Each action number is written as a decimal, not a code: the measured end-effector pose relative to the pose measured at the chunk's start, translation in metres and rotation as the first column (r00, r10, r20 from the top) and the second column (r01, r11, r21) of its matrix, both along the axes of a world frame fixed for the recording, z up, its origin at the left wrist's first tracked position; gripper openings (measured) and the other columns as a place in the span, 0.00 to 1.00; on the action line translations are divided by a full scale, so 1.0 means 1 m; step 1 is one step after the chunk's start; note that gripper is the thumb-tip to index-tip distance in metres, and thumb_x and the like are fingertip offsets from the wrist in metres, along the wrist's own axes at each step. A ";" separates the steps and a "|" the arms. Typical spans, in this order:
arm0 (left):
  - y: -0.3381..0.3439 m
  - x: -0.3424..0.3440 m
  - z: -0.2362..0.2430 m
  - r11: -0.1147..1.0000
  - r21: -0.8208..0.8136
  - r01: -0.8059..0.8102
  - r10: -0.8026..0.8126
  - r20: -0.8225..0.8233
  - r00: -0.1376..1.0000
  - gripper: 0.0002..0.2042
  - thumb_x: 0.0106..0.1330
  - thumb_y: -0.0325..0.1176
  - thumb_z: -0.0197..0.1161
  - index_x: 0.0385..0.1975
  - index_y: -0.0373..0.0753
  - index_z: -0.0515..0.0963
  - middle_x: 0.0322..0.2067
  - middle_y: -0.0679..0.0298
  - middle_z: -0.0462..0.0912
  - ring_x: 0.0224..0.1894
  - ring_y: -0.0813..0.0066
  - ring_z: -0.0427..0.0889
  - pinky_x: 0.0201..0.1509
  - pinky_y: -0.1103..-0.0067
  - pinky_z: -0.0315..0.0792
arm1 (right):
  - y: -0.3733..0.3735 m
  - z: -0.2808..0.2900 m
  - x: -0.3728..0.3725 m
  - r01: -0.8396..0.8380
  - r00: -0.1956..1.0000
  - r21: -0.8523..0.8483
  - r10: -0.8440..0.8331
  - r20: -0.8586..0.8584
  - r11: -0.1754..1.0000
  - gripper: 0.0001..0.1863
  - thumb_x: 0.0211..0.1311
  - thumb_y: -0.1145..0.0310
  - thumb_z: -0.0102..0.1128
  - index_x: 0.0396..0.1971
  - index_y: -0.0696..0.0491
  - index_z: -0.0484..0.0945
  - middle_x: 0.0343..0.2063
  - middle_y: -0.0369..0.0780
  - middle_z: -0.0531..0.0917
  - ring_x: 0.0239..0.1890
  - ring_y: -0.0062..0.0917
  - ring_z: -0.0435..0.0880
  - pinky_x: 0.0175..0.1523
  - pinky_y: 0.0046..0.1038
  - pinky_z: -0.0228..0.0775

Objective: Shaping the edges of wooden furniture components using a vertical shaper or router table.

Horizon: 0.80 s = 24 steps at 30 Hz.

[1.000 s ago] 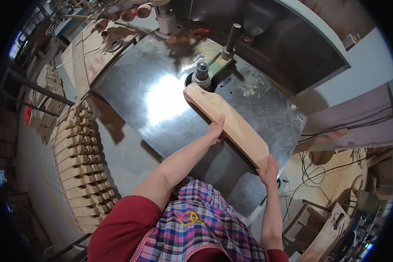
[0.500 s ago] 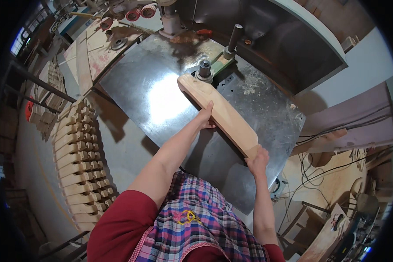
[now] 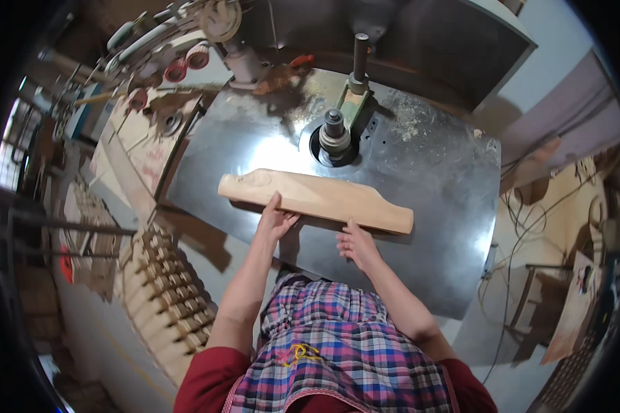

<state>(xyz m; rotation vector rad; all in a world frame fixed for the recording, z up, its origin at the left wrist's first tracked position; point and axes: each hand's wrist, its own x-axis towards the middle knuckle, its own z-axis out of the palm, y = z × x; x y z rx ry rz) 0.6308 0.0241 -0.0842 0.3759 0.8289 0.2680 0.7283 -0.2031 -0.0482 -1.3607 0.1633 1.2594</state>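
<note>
A long, pale shaped wooden piece [image 3: 310, 195], with a curved outline and a thick side, lies roughly crosswise above the metal machine table [image 3: 437, 265]. My left hand [image 3: 277, 221] grips its near edge left of the middle, thumb on the top face and fingers beneath. Right of the middle, my right hand [image 3: 358, 246] has its fingers apart at the near edge; whether the fingertips touch the wood I cannot tell. Beyond the wood stands the machine's upright spindle [image 3: 334, 134] in a round dark opening, apart from the piece.
A green arm [image 3: 353, 109] with a black post rises behind the spindle. Sawdust lies on the far right of the table. Notched wooden pieces [image 3: 172, 289] stand stacked at the left. A side bench [image 3: 127, 175] adjoins the far left, and cables [image 3: 523, 227] hang at the right.
The wooden piece has come away from the spindle toward me and turned from slanting to nearly crosswise. My right hand has released its near right end and moved left along the edge.
</note>
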 end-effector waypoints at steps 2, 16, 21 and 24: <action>0.034 -0.013 0.003 0.996 -0.016 -0.088 0.088 -0.020 0.996 0.28 0.60 0.43 0.61 0.53 0.31 0.63 0.47 0.47 0.71 0.47 0.57 0.74 0.53 0.66 0.70 | 0.047 -0.007 -0.005 0.361 0.914 0.055 -0.342 -0.219 0.931 0.33 0.60 0.43 0.49 0.41 0.65 0.68 0.31 0.46 0.75 0.26 0.25 0.72 0.28 0.21 0.64; 0.205 -0.065 -0.004 0.991 -0.053 -0.120 0.117 -0.046 0.992 0.21 0.56 0.43 0.65 0.44 0.39 0.72 0.42 0.60 0.73 0.45 0.70 0.71 0.53 0.74 0.62 | 0.250 -0.023 -0.020 0.428 0.895 -0.007 -0.423 0.141 0.904 0.31 0.58 0.45 0.53 0.37 0.65 0.72 0.28 0.44 0.76 0.28 0.27 0.74 0.34 0.25 0.66; 0.226 -0.089 0.008 0.990 -0.014 -0.138 0.137 -0.035 0.990 0.20 0.56 0.44 0.65 0.44 0.40 0.72 0.41 0.61 0.74 0.44 0.71 0.71 0.53 0.74 0.61 | 0.286 -0.026 -0.036 0.411 0.896 0.019 -0.408 0.173 0.911 0.30 0.57 0.47 0.54 0.38 0.65 0.73 0.30 0.45 0.77 0.29 0.27 0.76 0.38 0.28 0.67; 0.236 -0.093 0.007 0.990 -0.005 -0.141 0.141 -0.039 0.989 0.21 0.56 0.45 0.65 0.44 0.40 0.72 0.41 0.62 0.74 0.44 0.71 0.71 0.53 0.74 0.61 | 0.302 -0.025 -0.038 0.410 0.895 0.036 -0.409 0.178 0.911 0.30 0.57 0.48 0.54 0.38 0.65 0.73 0.31 0.45 0.77 0.29 0.27 0.76 0.39 0.28 0.67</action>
